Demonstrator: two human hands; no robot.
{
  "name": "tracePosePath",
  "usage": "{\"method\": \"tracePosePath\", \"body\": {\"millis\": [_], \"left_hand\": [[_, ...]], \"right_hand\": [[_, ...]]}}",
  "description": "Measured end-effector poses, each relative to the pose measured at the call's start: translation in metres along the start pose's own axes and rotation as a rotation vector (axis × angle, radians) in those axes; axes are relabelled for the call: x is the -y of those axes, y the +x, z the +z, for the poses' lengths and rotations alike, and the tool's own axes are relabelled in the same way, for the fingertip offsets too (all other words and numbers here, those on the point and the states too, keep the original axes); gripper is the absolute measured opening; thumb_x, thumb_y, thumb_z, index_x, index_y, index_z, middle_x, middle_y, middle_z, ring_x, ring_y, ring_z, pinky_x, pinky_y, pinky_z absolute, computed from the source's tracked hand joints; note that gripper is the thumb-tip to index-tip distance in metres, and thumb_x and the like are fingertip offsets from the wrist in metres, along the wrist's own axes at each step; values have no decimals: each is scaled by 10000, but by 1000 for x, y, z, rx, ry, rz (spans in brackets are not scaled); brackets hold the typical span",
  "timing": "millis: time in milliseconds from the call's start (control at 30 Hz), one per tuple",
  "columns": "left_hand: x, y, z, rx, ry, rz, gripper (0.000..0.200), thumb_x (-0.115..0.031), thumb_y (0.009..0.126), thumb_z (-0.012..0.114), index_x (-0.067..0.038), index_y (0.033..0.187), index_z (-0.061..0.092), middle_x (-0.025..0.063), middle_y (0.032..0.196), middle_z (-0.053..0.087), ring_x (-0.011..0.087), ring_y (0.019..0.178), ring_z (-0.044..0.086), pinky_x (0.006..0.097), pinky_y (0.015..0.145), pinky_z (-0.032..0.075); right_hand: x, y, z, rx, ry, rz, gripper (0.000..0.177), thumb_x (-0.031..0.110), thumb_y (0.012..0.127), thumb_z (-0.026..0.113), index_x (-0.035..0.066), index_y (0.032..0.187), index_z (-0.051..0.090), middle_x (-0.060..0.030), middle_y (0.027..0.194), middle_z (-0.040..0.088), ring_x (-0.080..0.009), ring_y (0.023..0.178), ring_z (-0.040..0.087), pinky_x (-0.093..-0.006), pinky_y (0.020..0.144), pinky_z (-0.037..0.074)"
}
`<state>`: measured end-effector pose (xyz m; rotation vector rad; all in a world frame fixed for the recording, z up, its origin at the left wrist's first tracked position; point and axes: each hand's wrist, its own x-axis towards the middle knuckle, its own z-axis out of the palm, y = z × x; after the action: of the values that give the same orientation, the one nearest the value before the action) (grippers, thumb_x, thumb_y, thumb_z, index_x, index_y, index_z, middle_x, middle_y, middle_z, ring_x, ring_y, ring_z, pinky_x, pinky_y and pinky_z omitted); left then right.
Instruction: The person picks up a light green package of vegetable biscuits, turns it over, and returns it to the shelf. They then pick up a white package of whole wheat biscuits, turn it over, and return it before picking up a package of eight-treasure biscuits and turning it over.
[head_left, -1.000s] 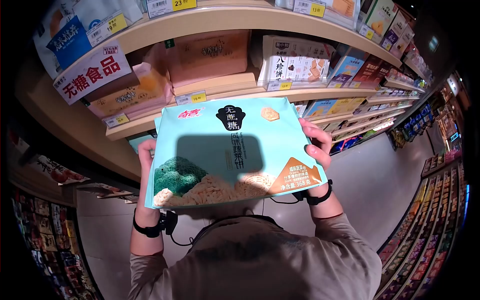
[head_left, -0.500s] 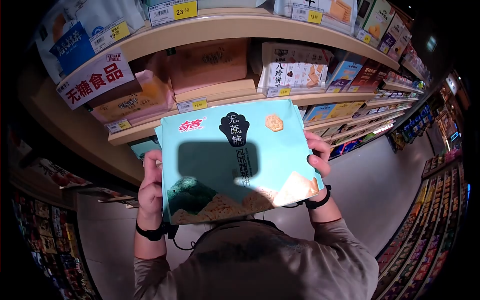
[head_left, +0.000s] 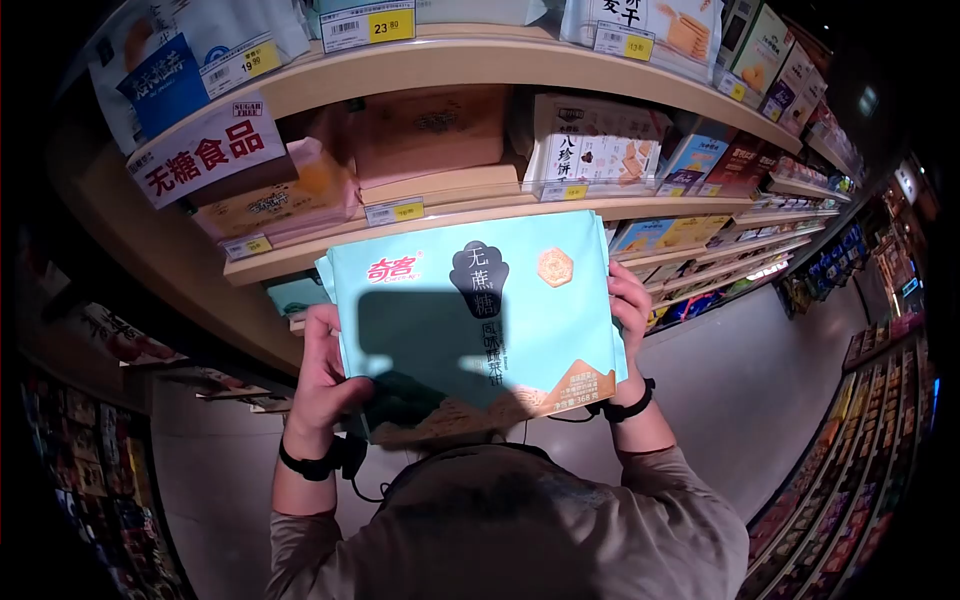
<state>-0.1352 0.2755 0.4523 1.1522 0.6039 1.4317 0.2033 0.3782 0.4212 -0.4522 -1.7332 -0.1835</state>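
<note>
Head view: at mid-frame, the teal package [head_left: 478, 325] is off the shelf [head_left: 490, 205], seemingly unopened and not set down, its sides gripped by the half-closed left hand [head_left: 325, 375] and the right hand [head_left: 629, 305], fingers bent.

Plain grey-brown sleeves [head_left: 690, 500], black wristbands [head_left: 312, 466], boxy black module [head_left: 352, 456], thin dark cable [head_left: 368, 494].

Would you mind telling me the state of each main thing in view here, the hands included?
Turquoise package, held, front showing, partly shadowed
Left hand, gripping its left edge
Right hand, gripping its right edge
Black wristbands, worn
Sugar-free sign, tilted
White package, shelved, front outward
</note>
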Motion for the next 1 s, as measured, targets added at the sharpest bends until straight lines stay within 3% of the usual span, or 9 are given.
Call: {"method": "tracePosePath", "body": {"millis": [167,233,267,367,567,633,867,933,1000], "left_hand": [[1,-1,2,-5,57,-10,644,32,675,763,-121,1105,309,63,1085,548,133,981,565,269,837,464],[7,-2,1,-22,176,48,659,102,648,728,-125,1103,308,77,1146,521,146,1032,547,315,892,462],[10,-4,1,-23,175,48,659,102,648,728,-125,1103,308,77,1146,521,146,1032,547,315,892,462],[13,-9,4,-24,223,41,672,99,642,734,-120,1113,308,85,1204,497,171,1082,530,362,930,451],[9,-11,6,35,381,84,619,44,636,769,-32,1150,433,89,1194,525,187,1090,535,340,923,444],[2,-10,6,114,733,174,598,27,636,770,-8,1161,486,88,1122,566,168,1052,553,321,901,448],[16,-13,-5,189,657,71,639,1,620,799,5,1155,450,107,1135,550,188,1034,559,330,874,459],[21,-22,1,-41,375,-99,692,-16,621,807,17,1179,398,119,1154,532,196,1038,549,327,883,450],[32,-29,-6,-36,385,-79,721,-15,625,803,20,1197,365,121,1162,524,195,1042,544,328,889,446]], "right_hand": [[-1,-5,7,-13,-43,51,435,111,785,724,112,1097,422,-141,1190,450,-340,1151,507,-440,958,460],[-1,-1,12,-62,73,-6,445,69,699,773,79,1044,492,-172,1168,515,-344,1074,559,-435,884,501],[-4,-7,7,-60,74,-6,445,69,699,773,79,1044,492,-172,1168,515,-344,1074,559,-435,884,501],[-17,-28,-7,244,53,179,338,87,687,759,48,958,562,-184,1071,601,-363,955,606,-444,804,521],[-17,-39,-7,151,-8,190,324,88,682,757,44,944,571,-182,1049,610,-366,943,609,-444,794,522],[-17,-41,-7,139,-21,194,320,88,681,757,42,939,574,-182,1041,613,-366,938,610,-444,790,522],[-8,-44,-7,130,-67,169,304,89,675,755,38,922,584,-179,1015,623,-369,924,614,-443,778,523],[-5,-44,-9,132,-84,161,300,89,674,754,36,917,587,-178,1008,626,-369,920,615,-443,774,523],[-4,-45,-10,130,-98,156,296,90,672,754,35,912,590,-178,1001,629,-370,916,616,-443,770,523]]}}
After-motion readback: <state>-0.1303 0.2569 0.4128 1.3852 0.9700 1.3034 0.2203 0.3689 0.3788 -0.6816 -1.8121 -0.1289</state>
